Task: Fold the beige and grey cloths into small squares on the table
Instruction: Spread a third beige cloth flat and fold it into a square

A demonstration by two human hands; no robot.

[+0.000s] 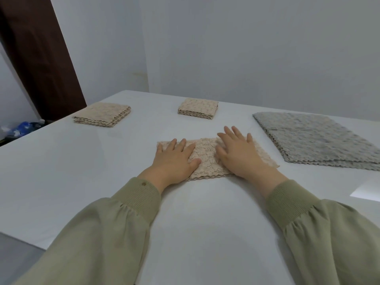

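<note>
Far to the left of the beige textured cloth (205, 159) under your hands, a dark brown wooden panel (37, 58) leans along the pale wall. Below it lies a blurred blue-and-white heap (22, 128) off the desk edge. On the white desk (82, 171), up and left of that cloth, sits a beige folded square with wavy layered edges (101, 115). A second, smaller beige folded square (198, 109) sits directly beyond the cloth, apart from it. To the cloth's right, well clear of it, a large grey textured cloth (314, 138) lies flat, with scalloped layers showing along its near edge. Nearer you than the grey cloth, a white sheet corner (368, 194) shows at the picture's edge. Nothing stands between your hands and the cloth.

The cloth lies mid-desk as a wide rectangle, its near edge doubled and wavy. Your left hand (174, 159) lies flat on its left end, fingers straight and released, the thumb pointing inward. Your right hand (238, 155) presses its right part the same way, fingers spread, gripping nothing. Cloth shows between the hands and beyond the right one. Olive-green ribbed sleeves (131, 202) cover both wrists.
</note>
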